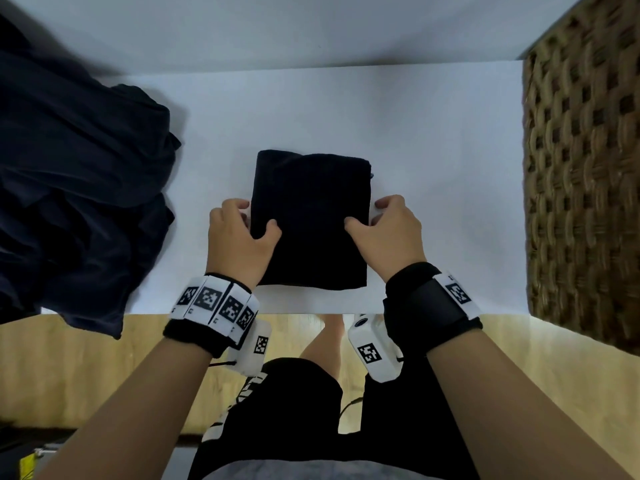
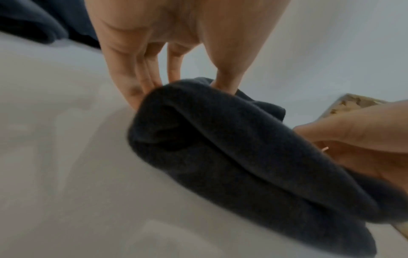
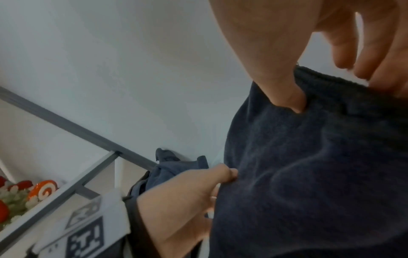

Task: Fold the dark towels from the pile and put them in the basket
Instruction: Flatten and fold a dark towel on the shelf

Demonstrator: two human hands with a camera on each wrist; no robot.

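Note:
A folded dark towel [image 1: 311,216] lies as a thick rectangle on the white table [image 1: 433,150], near its front edge. My left hand [image 1: 239,233] grips the towel's left side, thumb on top and fingers curled under the edge. My right hand [image 1: 384,230] grips the right side the same way. In the left wrist view the folded towel [image 2: 232,157] shows its stacked layers between my fingers [image 2: 132,83]. The right wrist view shows my thumb [image 3: 284,94] pressing into the towel [image 3: 309,174]. A pile of dark towels [image 1: 76,188] sits at the left. The woven basket [image 1: 585,174] stands at the right.
The pile of dark cloth hangs over the table's front left edge. A white wall [image 1: 277,26] rises behind the table. Wood floor [image 1: 104,368] and my legs in black shorts [image 1: 311,410] lie below the front edge.

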